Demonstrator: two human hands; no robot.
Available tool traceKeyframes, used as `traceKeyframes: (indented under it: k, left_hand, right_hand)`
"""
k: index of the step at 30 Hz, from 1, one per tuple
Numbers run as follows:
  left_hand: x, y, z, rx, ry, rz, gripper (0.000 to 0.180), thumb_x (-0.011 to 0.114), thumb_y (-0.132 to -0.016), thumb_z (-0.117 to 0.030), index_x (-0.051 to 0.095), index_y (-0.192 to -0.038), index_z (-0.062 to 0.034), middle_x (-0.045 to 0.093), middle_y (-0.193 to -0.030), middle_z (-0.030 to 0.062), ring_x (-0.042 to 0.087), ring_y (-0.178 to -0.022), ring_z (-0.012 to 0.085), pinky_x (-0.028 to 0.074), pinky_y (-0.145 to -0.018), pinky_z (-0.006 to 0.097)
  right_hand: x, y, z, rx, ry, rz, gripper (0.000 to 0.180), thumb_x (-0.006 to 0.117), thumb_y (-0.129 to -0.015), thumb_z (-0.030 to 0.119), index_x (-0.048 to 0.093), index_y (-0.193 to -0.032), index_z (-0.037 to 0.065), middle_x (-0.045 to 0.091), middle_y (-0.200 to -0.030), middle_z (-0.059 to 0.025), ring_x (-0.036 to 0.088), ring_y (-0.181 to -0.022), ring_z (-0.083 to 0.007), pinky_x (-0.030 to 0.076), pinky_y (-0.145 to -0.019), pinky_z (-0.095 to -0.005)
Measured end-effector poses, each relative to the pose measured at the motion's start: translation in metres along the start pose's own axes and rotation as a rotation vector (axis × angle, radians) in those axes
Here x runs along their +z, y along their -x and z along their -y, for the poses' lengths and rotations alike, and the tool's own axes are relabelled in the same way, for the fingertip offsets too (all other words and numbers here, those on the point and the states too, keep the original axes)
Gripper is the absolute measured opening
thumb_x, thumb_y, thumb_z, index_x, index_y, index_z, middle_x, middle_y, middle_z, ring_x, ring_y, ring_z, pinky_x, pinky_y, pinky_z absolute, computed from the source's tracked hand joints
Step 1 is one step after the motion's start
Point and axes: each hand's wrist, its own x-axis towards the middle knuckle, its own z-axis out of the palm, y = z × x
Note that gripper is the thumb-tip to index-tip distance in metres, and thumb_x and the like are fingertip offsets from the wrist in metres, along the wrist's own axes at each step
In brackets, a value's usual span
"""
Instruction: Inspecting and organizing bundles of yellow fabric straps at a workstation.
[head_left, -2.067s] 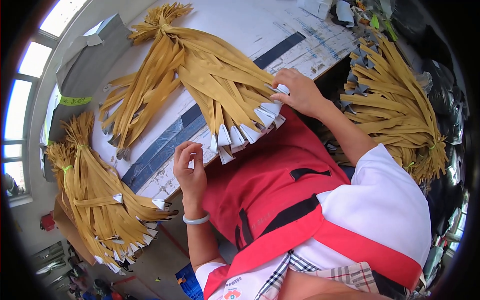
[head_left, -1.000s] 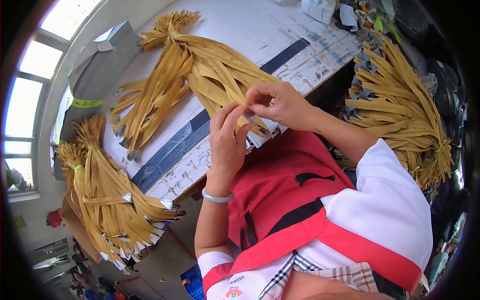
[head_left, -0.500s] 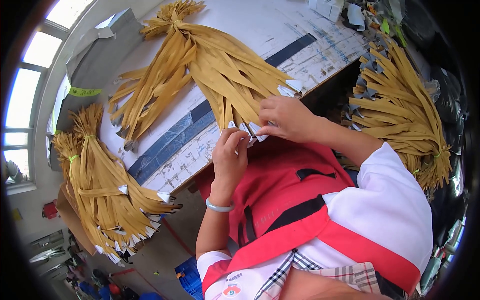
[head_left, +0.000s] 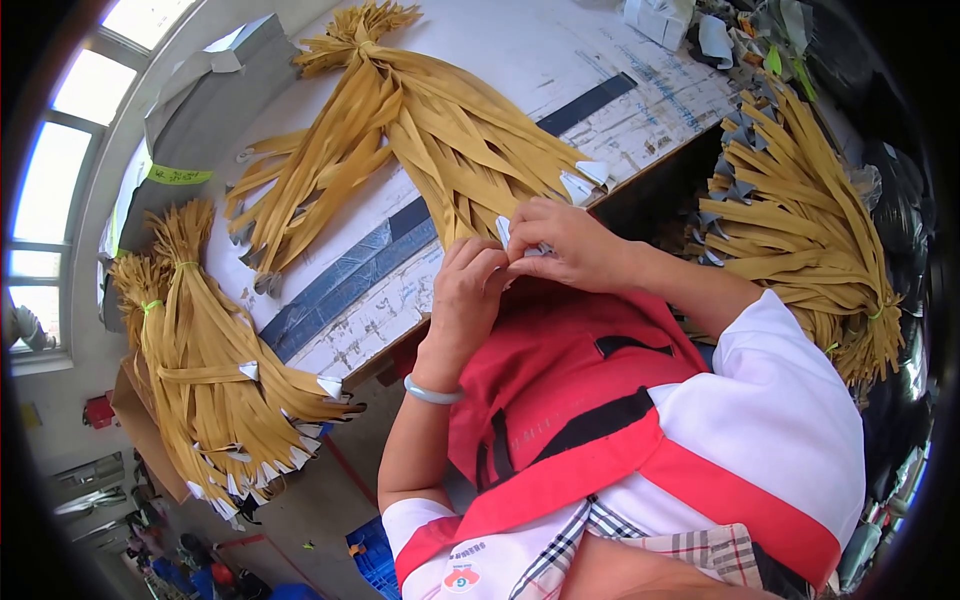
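Here both hands (head_left: 530, 260) pinch perhaps one white strap tip (head_left: 503, 230); three bundles (head_left: 440, 130).

A bundle of strips (head_left: 430, 130) lies fanned on the table (head_left: 560, 60). Both hands, left hand (head_left: 470, 290) and right hand (head_left: 565, 245), meet at its near edge. A second bundle (head_left: 210, 370) lies left of the table, a third (head_left: 800, 220) right.

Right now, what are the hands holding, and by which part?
Both the left hand and right hand pinch the white-tipped end of a yellow strap from the bundle on the table.
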Motion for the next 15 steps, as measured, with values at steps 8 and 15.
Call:
traceKeyframes:
  k: [8, 15]
  left_hand:
    - [-0.018, 0.000, 0.011, -0.171, 0.563, -0.234, 0.017, 0.068, -0.078, 0.013, 0.062, -0.086, -0.0005, 0.066, -0.089, 0.0072, 0.062, -0.084, 0.0165, 0.048, -0.077, 0.027]
    - [-0.011, 0.006, 0.005, -0.138, 0.165, -0.586, 0.017, 0.074, -0.079, 0.008, 0.066, -0.091, -0.0013, 0.066, -0.097, 0.0103, 0.062, -0.089, 0.0215, 0.049, -0.080, 0.030]
  right_hand:
    - [0.002, -0.024, -0.017, 0.129, -0.725, 0.168, 0.017, 0.070, -0.091, 0.010, 0.065, -0.105, 0.002, 0.060, -0.106, -0.0038, 0.058, -0.097, -0.0123, 0.047, -0.084, -0.0262]
    - [0.024, -0.029, 0.002, 0.282, -0.791, 0.001, 0.012, 0.070, -0.092, 0.011, 0.067, -0.099, 0.002, 0.065, -0.087, -0.0011, 0.058, -0.077, -0.0071, 0.048, -0.069, -0.0237]
